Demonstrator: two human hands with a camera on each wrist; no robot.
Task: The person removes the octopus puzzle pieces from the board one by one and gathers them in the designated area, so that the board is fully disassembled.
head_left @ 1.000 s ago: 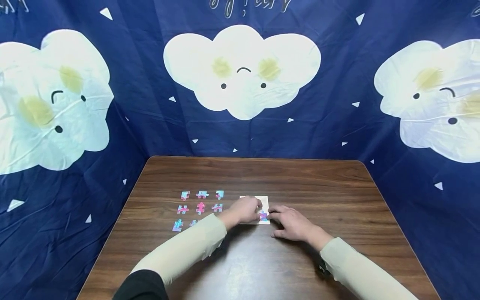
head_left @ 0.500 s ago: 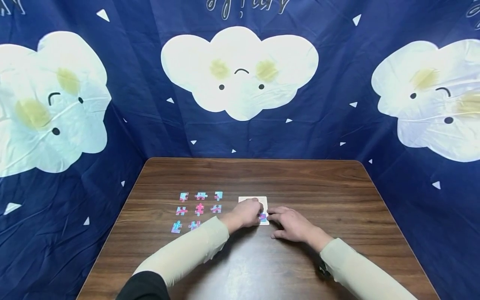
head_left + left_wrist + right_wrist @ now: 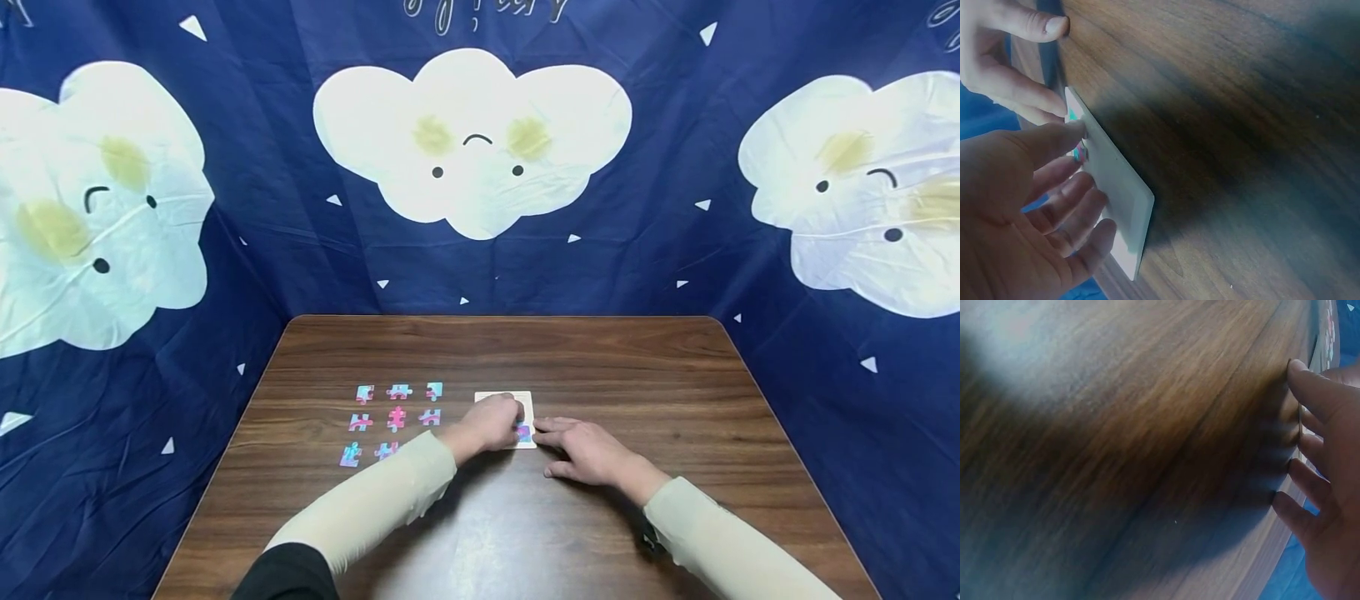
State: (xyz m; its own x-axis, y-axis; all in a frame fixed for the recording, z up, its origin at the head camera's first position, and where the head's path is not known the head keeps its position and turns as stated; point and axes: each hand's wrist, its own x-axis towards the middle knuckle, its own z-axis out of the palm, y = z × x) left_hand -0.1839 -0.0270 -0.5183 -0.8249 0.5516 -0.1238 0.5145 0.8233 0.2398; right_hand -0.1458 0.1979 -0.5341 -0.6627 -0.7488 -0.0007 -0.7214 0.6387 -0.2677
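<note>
A pale, flat puzzle tray (image 3: 527, 406) lies on the table, partly hidden under my left hand (image 3: 492, 421). Within its near right corner shows a purple-blue puzzle piece (image 3: 523, 433). Seen from the left wrist, my left thumb and forefinger pinch a small colourful puzzle piece (image 3: 1079, 152) against the tray, while the other fingers hang loosely over it. My right hand (image 3: 587, 452) rests on the table with its fingertips at the tray's right edge. In the right wrist view its fingers (image 3: 1312, 481) are spread and lightly bent, with nothing gripped.
Left of the tray, several loose pink and blue puzzle pieces (image 3: 397, 418) lie in rows on the brown wooden table (image 3: 622, 367). My left sleeve passes close to the nearest row. A blue cloth (image 3: 480, 271) with cloud prints hangs around the table's far and side edges.
My left hand has shifted only slightly over the tray's near right corner. The right hand stays by the tray's edge. The head view has drifted a little.
</note>
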